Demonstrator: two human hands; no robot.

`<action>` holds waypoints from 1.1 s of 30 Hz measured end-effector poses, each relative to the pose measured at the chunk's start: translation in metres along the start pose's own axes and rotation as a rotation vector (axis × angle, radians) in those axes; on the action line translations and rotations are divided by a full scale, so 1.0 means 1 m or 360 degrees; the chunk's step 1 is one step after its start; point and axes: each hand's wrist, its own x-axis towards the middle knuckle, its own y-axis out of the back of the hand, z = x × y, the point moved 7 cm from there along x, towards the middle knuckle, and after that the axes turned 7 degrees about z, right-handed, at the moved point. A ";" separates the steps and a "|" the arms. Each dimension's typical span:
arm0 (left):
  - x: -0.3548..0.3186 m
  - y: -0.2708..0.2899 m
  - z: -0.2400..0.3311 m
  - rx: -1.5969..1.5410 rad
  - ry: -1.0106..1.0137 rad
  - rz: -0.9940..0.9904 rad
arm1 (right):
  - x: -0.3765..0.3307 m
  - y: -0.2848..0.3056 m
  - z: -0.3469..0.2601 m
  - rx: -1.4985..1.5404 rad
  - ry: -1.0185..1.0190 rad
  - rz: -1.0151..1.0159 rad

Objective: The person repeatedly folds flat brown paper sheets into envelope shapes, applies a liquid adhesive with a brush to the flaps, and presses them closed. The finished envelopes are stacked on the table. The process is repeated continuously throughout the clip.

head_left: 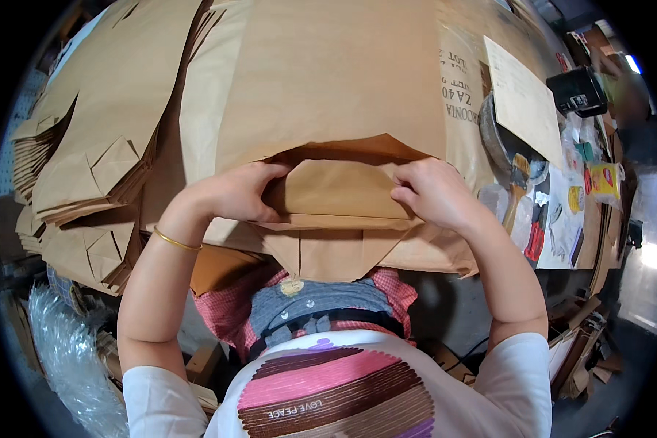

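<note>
A large brown kraft paper bag (336, 66) lies before me, its folded end gaping toward my body. The inner panel (343, 188) shows in the gap, and a pointed flap (328, 252) hangs over the near edge. My left hand (244, 191) grips the left side of the gap, with some fingers tucked into the fold and one digit stretched along the lower edge. At the right side, my right hand (432, 191) is closed on the paper with curled fingers. The fold partly hides the fingertips of both hands.
Stacks of folded paper bags (98, 171) lie at the left. Printed sacking (460, 109) is under the work. To the right are a basin (496, 135), a board (522, 95), a brush (517, 186), red-handled tool (536, 233) and yellow container (604, 182). Clear plastic (73, 358) sits lower left.
</note>
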 end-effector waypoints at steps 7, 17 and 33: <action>0.013 -0.014 -0.013 0.0251 0.0188 0.0585 | -0.018 0.012 -0.014 -0.0183 0.0107 0.0644; -0.003 -0.017 0.029 0.0571 -0.0019 0.0080 | -0.180 0.058 0.120 -0.0893 -0.0124 0.0585; -0.033 -0.006 0.072 0.1062 0.0005 0.0370 | -0.146 0.137 0.227 0.1070 -0.0899 0.1473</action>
